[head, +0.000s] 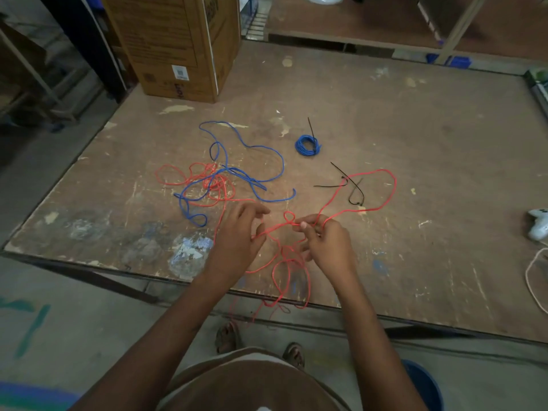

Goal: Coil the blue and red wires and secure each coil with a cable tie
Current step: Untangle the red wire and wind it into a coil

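A loose red wire [388, 185] runs in a big loop from my right hand [326, 241] across the table and hangs in tangled loops off the front edge. My right hand pinches it near a small loop. My left hand [237, 232] has the same wire running under its curled fingers. A loose blue wire [258, 179] lies tangled with more red wire [207, 179] at the middle left. A small blue coil [307, 144], bound by a black cable tie, lies further back. Several loose black cable ties [353, 188] lie right of centre.
A tall cardboard box [175, 46] stands at the table's back left. A white game controller [538, 223] and a white cord [533, 280] lie at the right edge. The worn wooden table [415, 129] ends just before my feet. A blue bucket [424, 384] stands on the floor.
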`<state>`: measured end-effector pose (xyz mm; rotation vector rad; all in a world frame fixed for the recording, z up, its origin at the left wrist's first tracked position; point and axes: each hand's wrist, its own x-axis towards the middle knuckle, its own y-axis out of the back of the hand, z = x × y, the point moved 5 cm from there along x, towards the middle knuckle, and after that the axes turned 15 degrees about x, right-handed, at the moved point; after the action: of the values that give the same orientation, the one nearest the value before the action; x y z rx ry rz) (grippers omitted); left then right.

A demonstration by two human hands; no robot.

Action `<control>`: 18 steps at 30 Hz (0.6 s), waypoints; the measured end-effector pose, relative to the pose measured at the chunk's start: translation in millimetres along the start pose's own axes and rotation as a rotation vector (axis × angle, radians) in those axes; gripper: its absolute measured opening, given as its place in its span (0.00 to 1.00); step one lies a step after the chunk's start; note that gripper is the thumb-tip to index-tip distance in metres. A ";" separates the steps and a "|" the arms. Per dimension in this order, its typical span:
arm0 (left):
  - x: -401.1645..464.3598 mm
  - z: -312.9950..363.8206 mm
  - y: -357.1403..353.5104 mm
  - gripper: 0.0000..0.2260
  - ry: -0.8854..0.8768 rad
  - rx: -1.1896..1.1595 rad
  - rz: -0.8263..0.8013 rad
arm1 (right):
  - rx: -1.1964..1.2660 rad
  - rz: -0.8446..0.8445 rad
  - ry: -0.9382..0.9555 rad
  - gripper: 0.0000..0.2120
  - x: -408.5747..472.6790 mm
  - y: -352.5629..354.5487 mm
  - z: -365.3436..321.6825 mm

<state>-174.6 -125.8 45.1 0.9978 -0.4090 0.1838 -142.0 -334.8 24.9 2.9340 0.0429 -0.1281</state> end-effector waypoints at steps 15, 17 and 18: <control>14.7 -28.8 -16.9 0.19 0.860 -1.388 -0.355 | -0.171 -0.572 0.097 0.09 -8.7 -13.9 5.6; 12.7 -34.4 -21.1 0.29 0.751 -1.193 -0.356 | -0.015 -0.602 0.028 0.09 -10.7 -12.1 4.6; 10.1 -33.8 -22.3 0.32 0.681 -1.109 -0.359 | 0.085 -0.598 0.001 0.11 -11.3 -10.6 2.9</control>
<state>-149.5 -109.5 16.0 -0.1271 0.3046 -0.0481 -153.9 -325.3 21.0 2.9019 0.9315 -0.2186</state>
